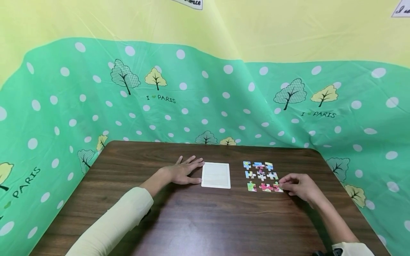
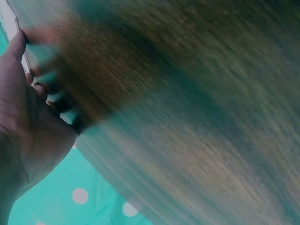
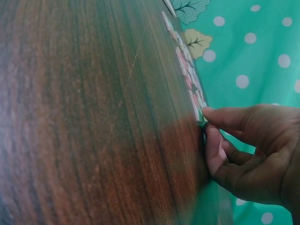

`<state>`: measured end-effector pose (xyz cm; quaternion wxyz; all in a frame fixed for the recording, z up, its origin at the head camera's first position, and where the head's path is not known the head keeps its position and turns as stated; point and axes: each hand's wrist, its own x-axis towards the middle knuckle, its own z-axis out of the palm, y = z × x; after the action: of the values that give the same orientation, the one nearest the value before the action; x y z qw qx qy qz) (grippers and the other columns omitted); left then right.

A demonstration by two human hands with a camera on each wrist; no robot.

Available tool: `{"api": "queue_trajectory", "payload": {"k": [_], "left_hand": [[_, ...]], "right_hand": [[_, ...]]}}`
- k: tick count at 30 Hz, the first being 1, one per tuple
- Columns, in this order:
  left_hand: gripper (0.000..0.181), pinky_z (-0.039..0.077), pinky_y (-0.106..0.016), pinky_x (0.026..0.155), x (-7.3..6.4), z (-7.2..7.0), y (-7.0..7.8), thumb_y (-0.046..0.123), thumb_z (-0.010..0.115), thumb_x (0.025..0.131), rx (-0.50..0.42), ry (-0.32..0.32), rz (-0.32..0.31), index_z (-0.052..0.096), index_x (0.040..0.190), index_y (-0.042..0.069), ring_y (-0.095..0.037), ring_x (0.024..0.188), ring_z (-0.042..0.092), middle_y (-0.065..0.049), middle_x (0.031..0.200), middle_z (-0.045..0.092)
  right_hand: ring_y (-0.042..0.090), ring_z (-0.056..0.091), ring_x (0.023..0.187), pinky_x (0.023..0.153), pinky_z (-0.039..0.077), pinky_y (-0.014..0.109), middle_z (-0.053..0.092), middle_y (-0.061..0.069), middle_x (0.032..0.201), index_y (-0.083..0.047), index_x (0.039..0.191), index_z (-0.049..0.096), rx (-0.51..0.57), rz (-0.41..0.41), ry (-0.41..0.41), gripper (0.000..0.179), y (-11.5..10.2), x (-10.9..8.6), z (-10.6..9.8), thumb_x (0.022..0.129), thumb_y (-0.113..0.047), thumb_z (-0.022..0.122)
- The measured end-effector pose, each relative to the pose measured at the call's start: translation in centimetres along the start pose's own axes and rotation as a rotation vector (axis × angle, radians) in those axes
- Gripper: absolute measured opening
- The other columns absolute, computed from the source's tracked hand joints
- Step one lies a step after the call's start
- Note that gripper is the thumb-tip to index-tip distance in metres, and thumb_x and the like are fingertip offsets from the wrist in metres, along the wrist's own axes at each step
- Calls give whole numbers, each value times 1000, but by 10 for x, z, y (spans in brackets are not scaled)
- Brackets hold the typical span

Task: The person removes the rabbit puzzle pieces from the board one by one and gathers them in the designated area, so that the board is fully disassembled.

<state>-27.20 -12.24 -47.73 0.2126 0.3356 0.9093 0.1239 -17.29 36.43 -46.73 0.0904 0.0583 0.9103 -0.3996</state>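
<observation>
My left hand lies spread on the table, thumb and fingertips at the left edge of a square white puzzle tray. In the left wrist view the left hand is seen from the thumb side with its fingers straight. To the tray's right, colourful jigsaw pieces lie spaced in three rows. My right hand pinches the edge of the near-right jigsaw piece between thumb and index finger. In the right wrist view, the right hand has its other fingers curled under.
A dark wood-grain table bears everything. Behind it and at both sides hangs a green and yellow curtain with white dots and printed trees. Pale sleeves cover the forearms.
</observation>
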Motion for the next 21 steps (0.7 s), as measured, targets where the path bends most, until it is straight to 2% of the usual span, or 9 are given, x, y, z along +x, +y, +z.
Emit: {"api": "queue_trajectory", "payload": {"k": [14,21], "left_hand": [[85,-9,-66,143,-1,0,0,68,50,114,-19,1,-18,14,183,33,-25,181,-4,6,193,6],[89,-7,-66,144,-1,1,-3,66,53,114,-43,20,-4,12,184,29,-26,181,0,3,193,12]], "right_hand": [[21,67,93,70,63,30,80,16,113,3,120,78,6,-5,3,22,-3,0,1,110,-16,75],[17,66,86,67,61,31,79,13,107,3,124,78,22,-38,14,26,-2,-3,1,111,-19,75]]}}
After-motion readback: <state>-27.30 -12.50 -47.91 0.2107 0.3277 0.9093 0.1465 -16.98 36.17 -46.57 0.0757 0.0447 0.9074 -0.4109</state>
